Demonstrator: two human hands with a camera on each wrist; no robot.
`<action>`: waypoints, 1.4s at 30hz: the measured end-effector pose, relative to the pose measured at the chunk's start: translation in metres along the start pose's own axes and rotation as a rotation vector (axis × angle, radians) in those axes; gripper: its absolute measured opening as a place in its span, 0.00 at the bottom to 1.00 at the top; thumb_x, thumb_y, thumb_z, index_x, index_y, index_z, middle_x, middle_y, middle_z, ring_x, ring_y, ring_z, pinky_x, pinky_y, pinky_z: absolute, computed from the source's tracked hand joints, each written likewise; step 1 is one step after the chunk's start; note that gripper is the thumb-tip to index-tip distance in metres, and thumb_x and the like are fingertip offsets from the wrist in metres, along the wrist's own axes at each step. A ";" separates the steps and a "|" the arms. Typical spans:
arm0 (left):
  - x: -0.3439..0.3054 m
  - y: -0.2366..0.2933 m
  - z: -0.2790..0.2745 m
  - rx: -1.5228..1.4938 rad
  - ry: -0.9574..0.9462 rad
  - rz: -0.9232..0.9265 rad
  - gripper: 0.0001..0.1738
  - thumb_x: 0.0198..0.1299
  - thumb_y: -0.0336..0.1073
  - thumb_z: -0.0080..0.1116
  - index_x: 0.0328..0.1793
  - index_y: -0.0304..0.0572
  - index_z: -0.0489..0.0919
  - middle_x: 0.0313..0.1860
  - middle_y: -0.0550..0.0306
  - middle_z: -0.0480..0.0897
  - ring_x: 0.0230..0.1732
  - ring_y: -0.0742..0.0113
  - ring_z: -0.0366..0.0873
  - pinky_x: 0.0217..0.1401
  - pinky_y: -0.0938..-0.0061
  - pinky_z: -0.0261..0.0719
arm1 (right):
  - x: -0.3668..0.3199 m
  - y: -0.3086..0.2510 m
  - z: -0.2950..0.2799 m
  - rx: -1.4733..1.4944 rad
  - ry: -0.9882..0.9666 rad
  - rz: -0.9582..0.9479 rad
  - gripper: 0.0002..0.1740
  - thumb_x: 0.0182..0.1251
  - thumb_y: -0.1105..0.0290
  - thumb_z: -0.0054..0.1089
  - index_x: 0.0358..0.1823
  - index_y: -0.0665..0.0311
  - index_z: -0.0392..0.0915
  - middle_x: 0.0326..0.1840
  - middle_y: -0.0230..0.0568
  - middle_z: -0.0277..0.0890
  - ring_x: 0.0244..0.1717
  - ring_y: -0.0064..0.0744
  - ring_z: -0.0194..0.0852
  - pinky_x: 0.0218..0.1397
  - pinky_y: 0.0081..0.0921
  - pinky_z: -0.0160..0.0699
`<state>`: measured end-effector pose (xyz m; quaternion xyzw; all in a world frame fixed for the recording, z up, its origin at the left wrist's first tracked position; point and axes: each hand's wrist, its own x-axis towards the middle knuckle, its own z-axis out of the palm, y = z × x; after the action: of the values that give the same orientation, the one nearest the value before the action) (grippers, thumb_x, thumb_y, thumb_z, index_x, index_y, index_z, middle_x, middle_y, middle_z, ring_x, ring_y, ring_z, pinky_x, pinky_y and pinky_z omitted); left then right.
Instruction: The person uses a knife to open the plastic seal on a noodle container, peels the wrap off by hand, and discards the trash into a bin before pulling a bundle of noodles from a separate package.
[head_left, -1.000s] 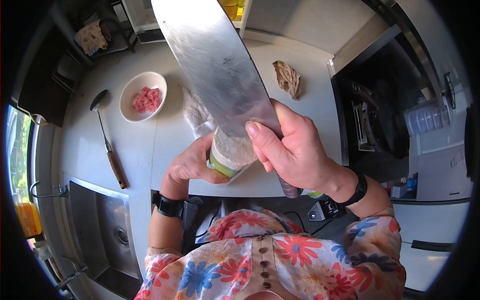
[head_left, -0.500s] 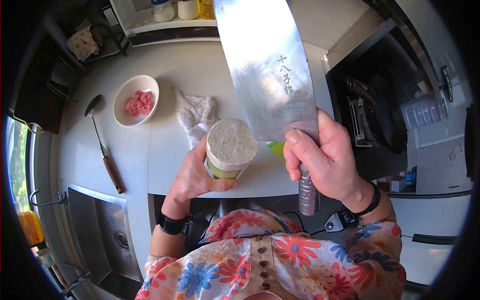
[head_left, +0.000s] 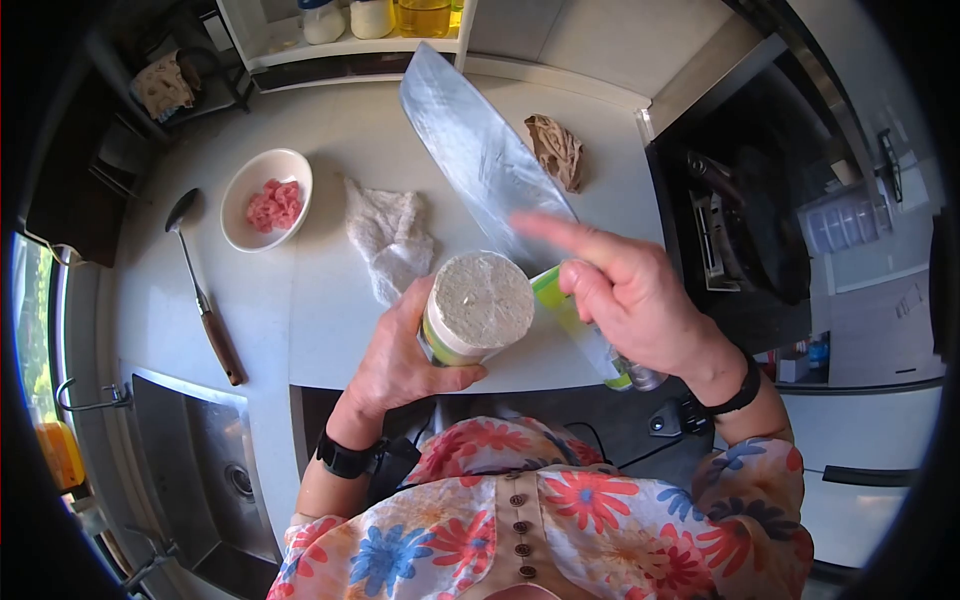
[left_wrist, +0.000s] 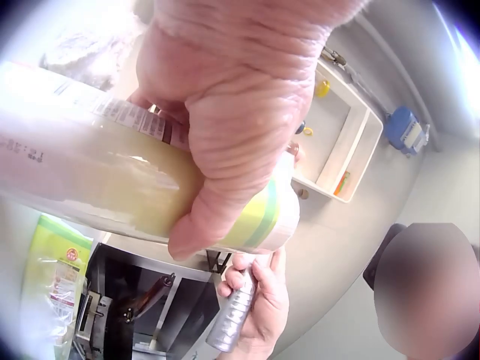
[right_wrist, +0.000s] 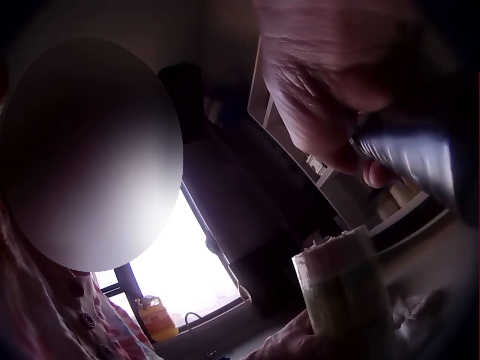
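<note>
My left hand (head_left: 390,350) grips a cylindrical pack of dried noodles (head_left: 480,300) near the counter's front edge. The pack stands with its pale, rough top facing up; its pale yellow side and green band show in the left wrist view, where the thumb wraps over it. My right hand (head_left: 640,310) holds a cleaver (head_left: 480,150) by its ridged metal handle (left_wrist: 236,311), index finger stretched out along the blade. The blade slants up and left behind the pack. Beneath the right hand lies a green-and-clear plastic packet (head_left: 570,305), partly hidden.
A white bowl (head_left: 300,215) with pink raw meat (head_left: 275,205), a ladle (head_left: 205,300) and a white cloth (head_left: 390,240) lie to the left. A brown cloth (head_left: 555,155) sits at the back. The sink (head_left: 205,470) is front left, the stove (head_left: 745,210) right, jars (head_left: 372,18) at the back.
The cleaver has left the pack's top, moved right, then swung so its blade leans left and shows edge-on. My right index finger has straightened out. The left hand still holds the noodle pack.
</note>
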<state>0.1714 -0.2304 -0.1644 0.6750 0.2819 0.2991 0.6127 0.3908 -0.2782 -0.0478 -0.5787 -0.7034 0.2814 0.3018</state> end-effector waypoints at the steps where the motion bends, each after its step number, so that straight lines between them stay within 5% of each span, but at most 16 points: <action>1: 0.000 0.000 0.002 0.008 0.002 0.015 0.46 0.32 0.37 0.77 0.62 0.37 0.69 0.54 0.51 0.76 0.56 0.59 0.73 0.62 0.68 0.68 | -0.001 -0.001 0.000 -0.085 -0.041 -0.001 0.21 0.61 0.80 0.53 0.54 0.52 0.78 0.26 0.41 0.72 0.26 0.38 0.74 0.32 0.30 0.74; 5: 0.002 0.007 0.009 0.107 -0.017 0.039 0.47 0.32 0.37 0.77 0.63 0.39 0.68 0.52 0.50 0.75 0.54 0.54 0.74 0.60 0.67 0.70 | 0.000 -0.001 -0.001 -0.282 -0.005 -0.081 0.13 0.60 0.71 0.60 0.47 0.53 0.81 0.24 0.39 0.69 0.25 0.40 0.72 0.31 0.31 0.73; 7: 0.003 0.006 0.011 0.122 -0.011 0.052 0.47 0.31 0.37 0.76 0.63 0.39 0.68 0.51 0.49 0.75 0.53 0.52 0.74 0.59 0.66 0.71 | -0.001 -0.004 -0.005 -0.317 -0.052 -0.057 0.13 0.56 0.70 0.67 0.44 0.58 0.81 0.26 0.34 0.70 0.23 0.24 0.71 0.26 0.19 0.71; 17: 0.004 0.009 0.020 0.208 0.022 0.062 0.45 0.32 0.36 0.75 0.62 0.40 0.67 0.49 0.48 0.74 0.50 0.50 0.74 0.56 0.65 0.73 | 0.001 -0.004 -0.003 -0.277 -0.063 -0.015 0.13 0.53 0.65 0.71 0.38 0.60 0.80 0.26 0.33 0.71 0.20 0.23 0.71 0.25 0.20 0.72; 28: 0.007 0.007 0.025 0.294 0.070 0.115 0.46 0.32 0.37 0.75 0.63 0.41 0.67 0.48 0.47 0.74 0.49 0.49 0.75 0.54 0.64 0.74 | -0.002 -0.005 0.004 -0.495 0.008 -0.204 0.04 0.53 0.74 0.63 0.30 0.61 0.77 0.26 0.38 0.71 0.24 0.43 0.75 0.27 0.32 0.76; 42: 0.008 0.007 0.022 0.230 0.027 0.090 0.46 0.32 0.36 0.75 0.62 0.40 0.67 0.48 0.48 0.74 0.50 0.51 0.75 0.56 0.66 0.73 | 0.006 0.010 0.004 -0.461 0.118 -0.301 0.05 0.51 0.78 0.62 0.29 0.63 0.75 0.24 0.39 0.69 0.21 0.40 0.73 0.24 0.30 0.72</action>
<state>0.1931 -0.2392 -0.1581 0.7489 0.2919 0.3010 0.5131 0.3933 -0.2705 -0.0574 -0.5365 -0.8082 0.0318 0.2410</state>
